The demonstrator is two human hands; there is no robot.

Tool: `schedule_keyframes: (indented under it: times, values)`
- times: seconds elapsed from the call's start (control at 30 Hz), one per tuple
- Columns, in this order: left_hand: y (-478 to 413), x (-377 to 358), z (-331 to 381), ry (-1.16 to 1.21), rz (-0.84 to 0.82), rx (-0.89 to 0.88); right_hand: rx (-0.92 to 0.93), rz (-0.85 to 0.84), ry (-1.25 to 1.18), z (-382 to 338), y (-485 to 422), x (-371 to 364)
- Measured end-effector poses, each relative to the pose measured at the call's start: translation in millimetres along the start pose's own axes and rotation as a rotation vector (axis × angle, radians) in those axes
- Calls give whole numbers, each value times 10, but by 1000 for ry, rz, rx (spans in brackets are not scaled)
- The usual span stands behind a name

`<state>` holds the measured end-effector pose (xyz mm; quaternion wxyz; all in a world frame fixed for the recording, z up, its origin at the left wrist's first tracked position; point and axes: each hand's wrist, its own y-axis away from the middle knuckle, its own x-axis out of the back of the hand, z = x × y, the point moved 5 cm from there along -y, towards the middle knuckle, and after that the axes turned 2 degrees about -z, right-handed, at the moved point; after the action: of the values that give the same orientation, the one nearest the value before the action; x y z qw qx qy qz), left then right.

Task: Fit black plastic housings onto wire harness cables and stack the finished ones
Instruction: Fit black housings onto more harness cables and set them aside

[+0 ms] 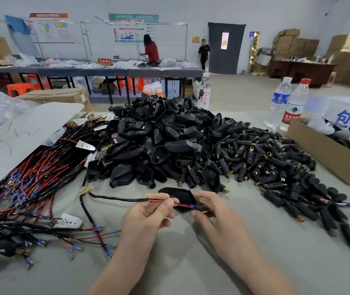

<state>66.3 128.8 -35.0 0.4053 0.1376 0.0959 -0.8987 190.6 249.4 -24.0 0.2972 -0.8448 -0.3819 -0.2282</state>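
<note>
Two hands meet low over the bench; our left hand pinches the harness cable by its red wire in curled fingers; our right hand grips one black housing, the wire end lying in it; the heap of loose housings sits just behind.

The clear plastic bottle at the table's far edge reads 凉白开 in red. The red-labelled water bottle reads 农夫山泉; the white card, a blue 包.
</note>
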Motion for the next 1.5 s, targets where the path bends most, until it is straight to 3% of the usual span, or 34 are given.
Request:
schedule_keyframes:
  times: [0.13, 0.33, 0.4, 0.53, 0.7, 0.8, 0.9, 1.03, 1.17, 1.5]
  values:
    - [5, -18, -21, -71, 4, -33, -13, 14, -88, -11, -5, -35]
    - [22, -30, -19, -244, 40, -100, -133, -21, -646, 15, 2, -139]
    - [35, -40, -1, -289, 20, -123, -182, -6, -717, 36, -19, -116]
    - [54, -89, -5, -479, -50, -168, -245, 46, -646, 96, -34, -28]
    - [34, 7, 50, -721, 32, -285, -193, 37, -469, 117, -40, 27]
    - [-11, 142, 112, -771, 127, -298, -180, 69, -493, 144, -51, 101]
    - [-5, 188, 141, -874, 101, -342, -210, 52, -535, 188, -50, 105]
    - [48, 54, 103, -1028, -112, -403, -235, -25, -540, 199, -27, 33]
    - [71, 15, -122, -1216, -370, -247, -217, -124, -487, 147, -15, -39]
    - [-7, 137, 22, -1000, -148, -162, -209, 3, -420, 269, -67, 163]
